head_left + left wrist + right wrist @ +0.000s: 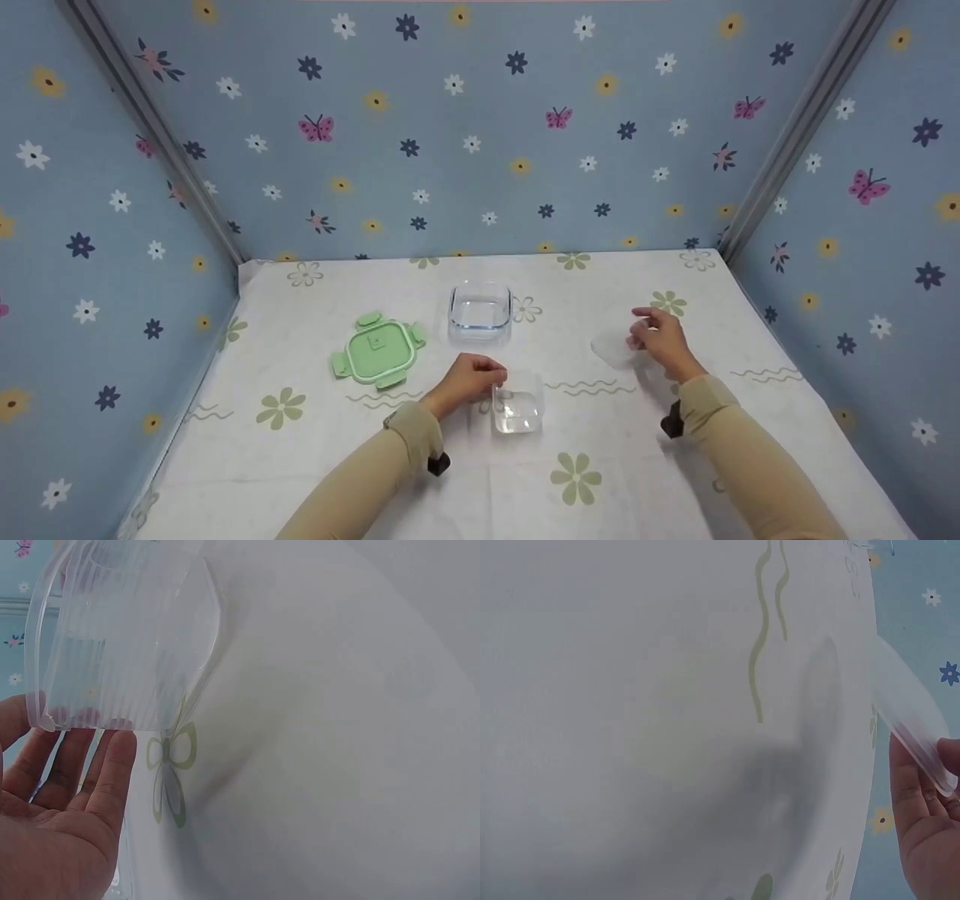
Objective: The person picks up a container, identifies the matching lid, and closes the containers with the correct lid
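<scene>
My left hand (466, 381) holds a clear plastic container (517, 412) by its side, low over the front middle of the table. In the left wrist view the container (127, 637) has ribbed walls, and the thumb and fingers meet it at the rim and side. My right hand (664, 341) pinches a translucent plastic lid (611, 349) by its edge, off to the right. The right wrist view has this thin lid (911, 701) tilted between thumb and fingers, raised off the cloth. Lid and container are apart.
A square glass container (481, 309) stands behind my left hand. To its left lies a green lid (381, 351) with flaps at its sides. A white patterned cloth (247, 450) covers the table, and flowered blue panels (480, 180) rise around the back and sides.
</scene>
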Demonstrator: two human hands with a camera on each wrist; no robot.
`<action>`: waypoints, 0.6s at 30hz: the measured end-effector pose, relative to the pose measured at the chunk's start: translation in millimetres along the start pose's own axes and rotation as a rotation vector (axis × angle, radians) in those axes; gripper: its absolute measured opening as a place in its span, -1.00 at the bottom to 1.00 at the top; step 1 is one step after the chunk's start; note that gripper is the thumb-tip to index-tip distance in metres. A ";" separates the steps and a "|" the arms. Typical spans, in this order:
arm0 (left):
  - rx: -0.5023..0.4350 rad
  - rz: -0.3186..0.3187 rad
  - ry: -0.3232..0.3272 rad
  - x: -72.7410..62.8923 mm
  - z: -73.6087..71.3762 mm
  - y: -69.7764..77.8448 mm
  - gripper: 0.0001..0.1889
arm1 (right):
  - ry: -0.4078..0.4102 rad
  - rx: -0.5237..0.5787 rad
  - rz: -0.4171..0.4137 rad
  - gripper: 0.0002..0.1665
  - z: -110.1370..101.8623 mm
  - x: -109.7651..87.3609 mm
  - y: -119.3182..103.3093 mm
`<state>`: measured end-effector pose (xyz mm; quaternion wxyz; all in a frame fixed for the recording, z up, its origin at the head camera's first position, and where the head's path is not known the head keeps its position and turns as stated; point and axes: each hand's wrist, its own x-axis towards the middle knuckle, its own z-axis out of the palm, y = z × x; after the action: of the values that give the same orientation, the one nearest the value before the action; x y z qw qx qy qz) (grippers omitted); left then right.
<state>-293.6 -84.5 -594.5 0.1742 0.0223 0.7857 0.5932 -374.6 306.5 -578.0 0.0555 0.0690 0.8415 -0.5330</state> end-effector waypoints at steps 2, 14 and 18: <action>-0.017 0.026 0.008 0.4 0.6 -1.2 -0.77 | -0.008 0.021 -0.014 -0.42 0.7 -0.1 -2.0; -0.022 0.062 0.017 0.1 1.2 -2.7 -0.77 | -0.048 0.058 -0.076 -0.46 7.8 -3.1 -15.7; -0.021 0.052 0.008 1.2 -0.3 -2.6 -0.77 | -0.069 0.075 -0.110 -0.47 10.8 -5.9 -20.9</action>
<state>-294.4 -85.2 -597.2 0.1560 0.0385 0.7791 0.6059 -372.3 287.5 -562.9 0.0524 0.0064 0.8209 -0.5686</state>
